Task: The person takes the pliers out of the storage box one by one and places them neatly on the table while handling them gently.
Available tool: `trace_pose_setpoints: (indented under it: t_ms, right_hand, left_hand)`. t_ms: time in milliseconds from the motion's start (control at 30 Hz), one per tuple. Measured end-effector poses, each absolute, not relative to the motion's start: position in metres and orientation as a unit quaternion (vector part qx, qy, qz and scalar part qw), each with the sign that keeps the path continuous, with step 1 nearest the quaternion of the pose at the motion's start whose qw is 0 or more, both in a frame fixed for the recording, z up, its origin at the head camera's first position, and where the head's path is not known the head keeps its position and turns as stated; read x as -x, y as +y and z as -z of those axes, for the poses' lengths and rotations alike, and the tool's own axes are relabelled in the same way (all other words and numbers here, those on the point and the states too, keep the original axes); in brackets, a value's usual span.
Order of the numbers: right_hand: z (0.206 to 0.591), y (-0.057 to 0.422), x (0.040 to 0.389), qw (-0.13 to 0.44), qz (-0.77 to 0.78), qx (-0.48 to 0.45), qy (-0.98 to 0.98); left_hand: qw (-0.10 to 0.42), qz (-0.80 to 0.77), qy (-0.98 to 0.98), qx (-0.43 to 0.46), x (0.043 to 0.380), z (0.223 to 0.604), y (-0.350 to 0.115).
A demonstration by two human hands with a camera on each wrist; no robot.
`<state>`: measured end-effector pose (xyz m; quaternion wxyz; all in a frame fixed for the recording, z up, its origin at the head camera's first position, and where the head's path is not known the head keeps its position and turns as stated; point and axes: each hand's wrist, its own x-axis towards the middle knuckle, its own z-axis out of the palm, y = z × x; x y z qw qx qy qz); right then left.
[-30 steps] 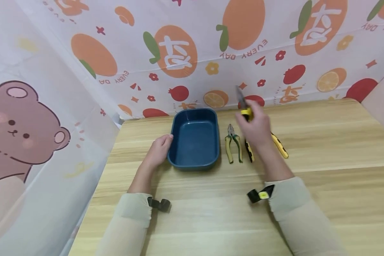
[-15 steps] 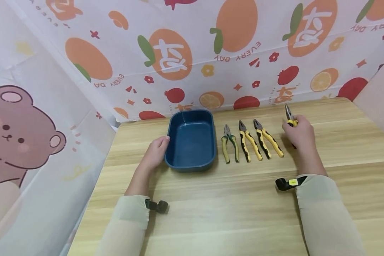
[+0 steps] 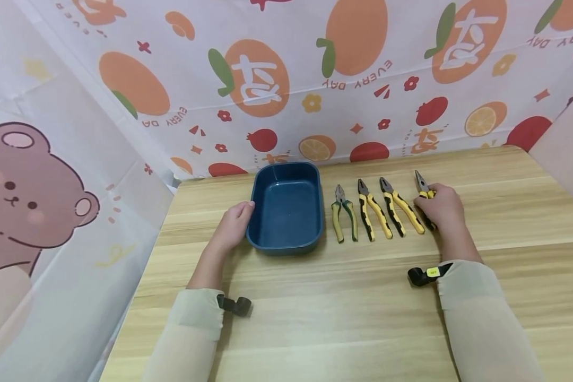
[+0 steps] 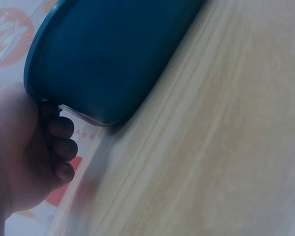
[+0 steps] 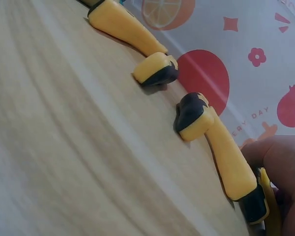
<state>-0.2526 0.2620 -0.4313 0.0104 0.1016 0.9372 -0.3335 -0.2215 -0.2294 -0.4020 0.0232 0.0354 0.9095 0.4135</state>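
My left hand grips the left rim of a dark blue rectangular tub, thumb at the rim. In the left wrist view the fingers curl below the edge of the tub. At the right end of a row of tools, my right hand holds needle-nose pliers with yellow and black handles, low at the tabletop, jaws pointing to the back. Left of them lie two combination pliers, one pair nearer the hand and another pair further left, then green-handled pliers beside the tub.
The wood-grain table meets a fruit-print cloth at its back edge. A sheet with a bear print hangs on the left. In the right wrist view, yellow and black handles lie close to the hand.
My right hand has carried the needle-nose pliers from above the row to its right end and lowered them to the table. My left hand stays on the tub.
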Motion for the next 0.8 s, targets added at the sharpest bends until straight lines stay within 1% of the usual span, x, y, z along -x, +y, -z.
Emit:
trace_pose_setpoints:
  t_ms: [467, 800]
  right_hand:
    - [0.4265, 0.2574, 0.2516, -0.007, 0.327, -0.096, 0.94]
    - [0.4279, 0.2563, 0.2456, -0.005, 0.33, -0.098, 0.939]
  left_hand:
    - [0.037, -0.423, 0.905, -0.034, 0.2225, 0.4007, -0.2326]
    - [0.044, -0.425, 0.903, -0.029, 0.2231, 0.402, -0.2329]
